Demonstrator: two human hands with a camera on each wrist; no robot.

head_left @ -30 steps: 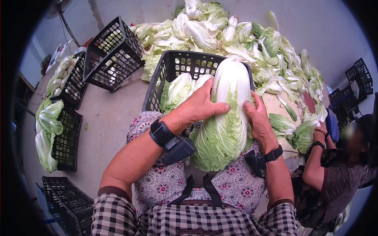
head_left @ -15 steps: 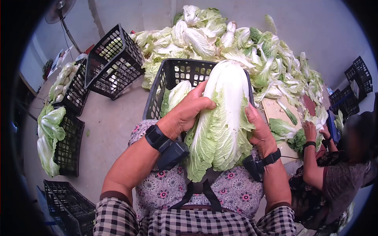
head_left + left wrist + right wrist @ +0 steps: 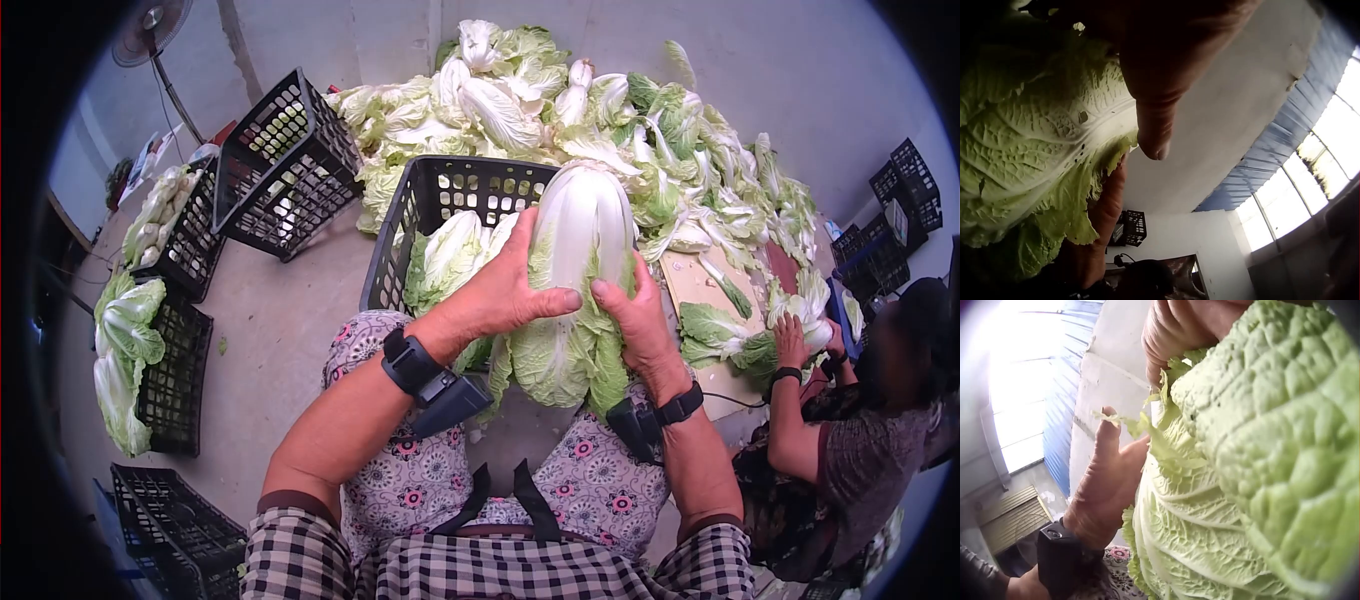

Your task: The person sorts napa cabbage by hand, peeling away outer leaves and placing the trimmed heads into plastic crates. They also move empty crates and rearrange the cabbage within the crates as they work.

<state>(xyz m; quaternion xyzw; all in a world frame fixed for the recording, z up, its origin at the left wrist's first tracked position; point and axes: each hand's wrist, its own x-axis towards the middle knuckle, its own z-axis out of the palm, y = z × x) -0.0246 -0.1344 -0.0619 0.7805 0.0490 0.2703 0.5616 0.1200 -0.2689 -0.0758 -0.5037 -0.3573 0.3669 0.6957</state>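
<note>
A large napa cabbage (image 3: pixel 575 240) is held between both hands over the lap, its white base pointing away and its leafy end toward the body. My left hand (image 3: pixel 500 285) grips its left side, thumb lying across the top. On the other side my right hand (image 3: pixel 645 325) holds it, the thumb reaching inward near the left thumb. In the left wrist view the crinkled leaves (image 3: pixel 1035 150) show small dark specks and a few holes. Loose outer leaves (image 3: pixel 1179 444) with ragged edges stand out in the right wrist view. Fingers under the cabbage are hidden.
Just ahead sits a black crate (image 3: pixel 400 215) with cabbages (image 3: pixel 450 255) inside. Behind it a heap of cabbage leaves (image 3: pixel 500 100) lies against the wall. More crates (image 3: pixel 285 165) stand left. A person (image 3: pixel 850 440) works on the right by a board (image 3: pixel 690 285).
The cabbage was drawn toward the body, then tipped so its leafy end moved back from the lap. Both thumbs have come closer together on top. At right, the other person's hands shifted.
</note>
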